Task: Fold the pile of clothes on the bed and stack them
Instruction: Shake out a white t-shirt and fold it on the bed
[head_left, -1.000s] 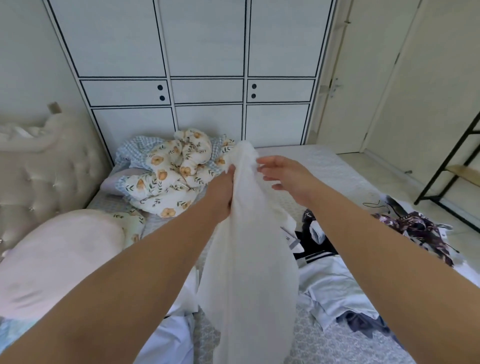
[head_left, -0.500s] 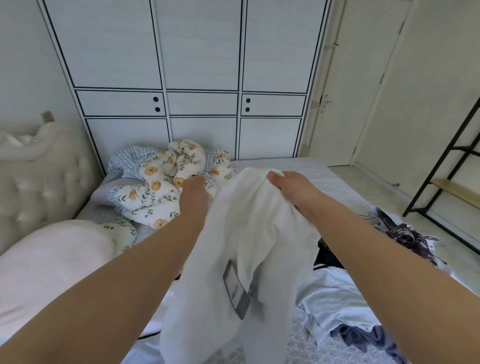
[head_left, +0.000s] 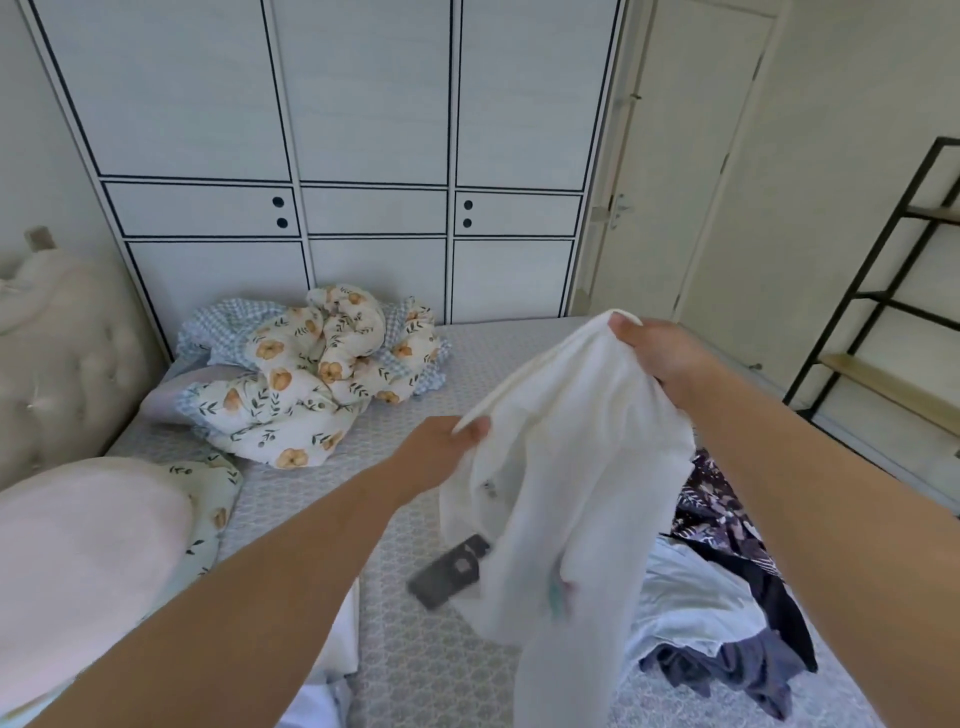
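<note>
a home bedroom: bed (head_left: 415, 649), wardrobe (head_left: 363, 130), pillow (head_left: 78, 561).

A white wardrobe (head_left: 363, 156) with black-lined panels fills the twelve o'clock wall; a cream door (head_left: 691, 171) with a metal handle stands at one o'clock; a black-framed shelf unit (head_left: 883, 312) with wooden boards rises at three o'clock; a tufted beige headboard (head_left: 62, 353) sits at nine o'clock; a crumpled floral quilt (head_left: 311, 384) lies bunched at eleven o'clock, just before the wardrobe; a pale pink pillow (head_left: 88, 556) rests at eight o'clock, touching a floral pillow (head_left: 213, 499) beside it.
</note>
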